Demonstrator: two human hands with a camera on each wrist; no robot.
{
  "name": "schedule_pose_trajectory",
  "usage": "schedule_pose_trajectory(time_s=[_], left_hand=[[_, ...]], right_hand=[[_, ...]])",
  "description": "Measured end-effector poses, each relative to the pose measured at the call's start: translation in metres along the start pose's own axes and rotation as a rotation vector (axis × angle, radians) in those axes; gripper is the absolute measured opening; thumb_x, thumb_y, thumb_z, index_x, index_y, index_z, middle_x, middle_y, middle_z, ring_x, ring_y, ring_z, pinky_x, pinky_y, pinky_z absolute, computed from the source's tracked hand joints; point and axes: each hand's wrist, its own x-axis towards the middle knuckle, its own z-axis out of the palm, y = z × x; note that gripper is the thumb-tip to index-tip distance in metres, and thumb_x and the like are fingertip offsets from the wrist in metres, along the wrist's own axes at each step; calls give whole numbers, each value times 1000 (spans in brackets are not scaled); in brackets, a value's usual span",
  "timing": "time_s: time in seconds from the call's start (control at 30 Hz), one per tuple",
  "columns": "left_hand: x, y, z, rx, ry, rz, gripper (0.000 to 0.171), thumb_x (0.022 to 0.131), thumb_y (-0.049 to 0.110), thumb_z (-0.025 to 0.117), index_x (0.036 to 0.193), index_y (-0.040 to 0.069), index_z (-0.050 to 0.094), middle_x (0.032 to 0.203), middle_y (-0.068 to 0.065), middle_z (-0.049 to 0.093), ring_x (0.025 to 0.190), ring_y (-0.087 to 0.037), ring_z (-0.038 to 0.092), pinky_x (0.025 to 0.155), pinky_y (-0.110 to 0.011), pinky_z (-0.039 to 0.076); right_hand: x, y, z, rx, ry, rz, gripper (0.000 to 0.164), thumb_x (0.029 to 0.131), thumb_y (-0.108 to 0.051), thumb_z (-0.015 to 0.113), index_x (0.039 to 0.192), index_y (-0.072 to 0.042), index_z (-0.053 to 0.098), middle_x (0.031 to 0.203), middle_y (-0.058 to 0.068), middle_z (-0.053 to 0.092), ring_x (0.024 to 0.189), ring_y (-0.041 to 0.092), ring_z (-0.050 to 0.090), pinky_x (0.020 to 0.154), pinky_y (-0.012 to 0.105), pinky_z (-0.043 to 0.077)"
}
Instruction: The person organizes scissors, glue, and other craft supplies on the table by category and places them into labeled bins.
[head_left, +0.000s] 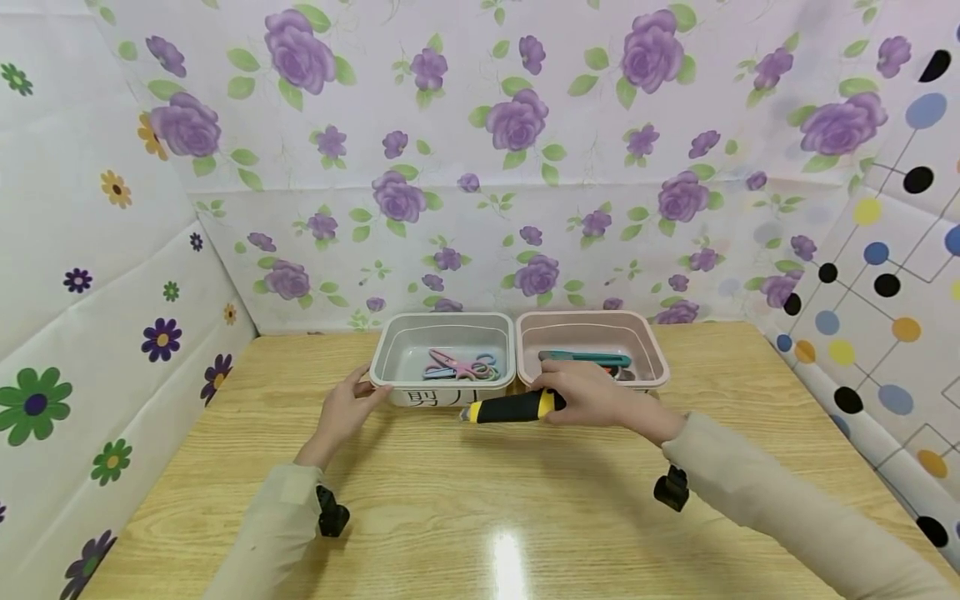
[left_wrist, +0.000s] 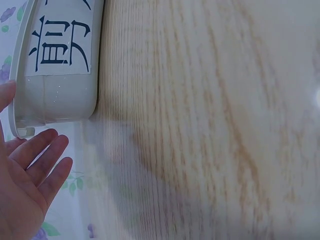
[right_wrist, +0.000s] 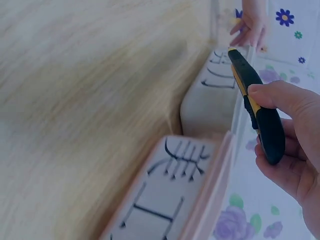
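My right hand (head_left: 585,393) grips a black-and-yellow utility knife (head_left: 508,408) in front of the bins, its tip pointing left. In the right wrist view the thumb presses on the side of the utility knife (right_wrist: 270,130). My left hand (head_left: 347,412) touches the front left corner of a pale grey bin (head_left: 403,397). Its thumb is at the rim and the other fingers extend beside the bin, as the left wrist view shows. Inside this bin lie several scissors (head_left: 459,365). A pink bin (head_left: 658,362) beside it holds a teal utility knife (head_left: 585,358) and partly hidden items.
Both bins stand side by side at the back of a wood-grain table (head_left: 420,500), with labels on their fronts. A flowered cloth (head_left: 465,150) hangs behind; patterned cloths border the left and right sides. Light reflects off the table near the front.
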Motion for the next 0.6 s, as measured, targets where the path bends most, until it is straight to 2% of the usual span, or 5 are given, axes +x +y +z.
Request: schedule_pose_trajectory(time_s=[0.17,0.27,0.4,0.6], left_hand=[[-1,0,0,-10,-3,0,70,86,43,59,140,7,33,122,-20,55,111,-32,54,87,-50,43],[-1,1,0,-9,-4,1,70,86,43,59,140,7,34,122,-20,55,112,-32,54,88,-50,43],[-1,0,0,-6,-4,3,70,86,43,59,140,6,34,122,-20,55,112,-33,53,87,-50,43],[0,-1,1,-15,-2,19,68,86,42,59,139,7,35,121,-20,56,111,-32,54,85,-49,45]], right_hand=[[-6,8,-14,-7,15,34,34,74,-29,74,102,-12,66,86,-4,52,61,6,39,53,21,30],[-9,14,-20,-35,24,55,35,73,-29,73,102,-12,67,83,-5,50,59,6,36,51,20,28],[-11,23,-26,-72,62,43,34,71,-27,75,100,-11,67,79,-5,48,58,6,34,51,21,28],[-12,33,-34,-89,88,29,36,71,-26,76,100,-8,65,83,-1,51,61,7,35,54,24,31]])
